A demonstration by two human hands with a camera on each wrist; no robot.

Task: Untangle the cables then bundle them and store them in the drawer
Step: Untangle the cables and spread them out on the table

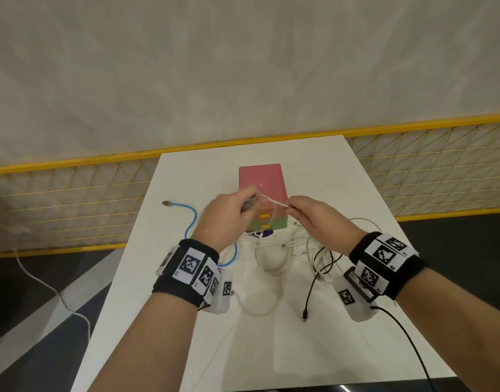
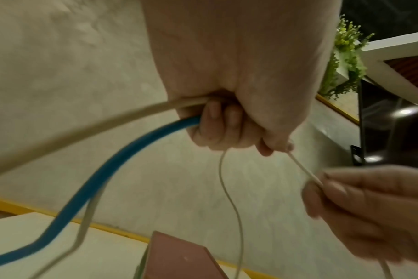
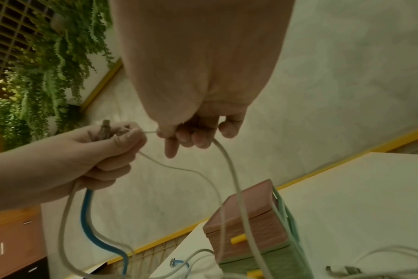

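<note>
Both hands are raised above the white table (image 1: 314, 171), in front of a small pink and green drawer box (image 1: 261, 181) with yellow handles. My left hand (image 1: 229, 213) grips a blue cable (image 2: 122, 160), a thick white cable (image 2: 88, 128) and a grey plug (image 3: 105, 130). A thin white cable (image 1: 274, 200) runs taut from its fingertips to my right hand (image 1: 308, 216), which pinches it between thumb and fingers. The rest hangs in a loop down to the tangle of white cables (image 1: 274, 258) and a black cable (image 1: 314, 284) on the table.
The blue cable's far plug (image 1: 166, 203) lies left of the box. A yellow mesh fence (image 1: 73, 199) runs behind the table. A white cord (image 1: 53, 292) lies on the floor at left. Green plants (image 3: 48, 75) hang in the background.
</note>
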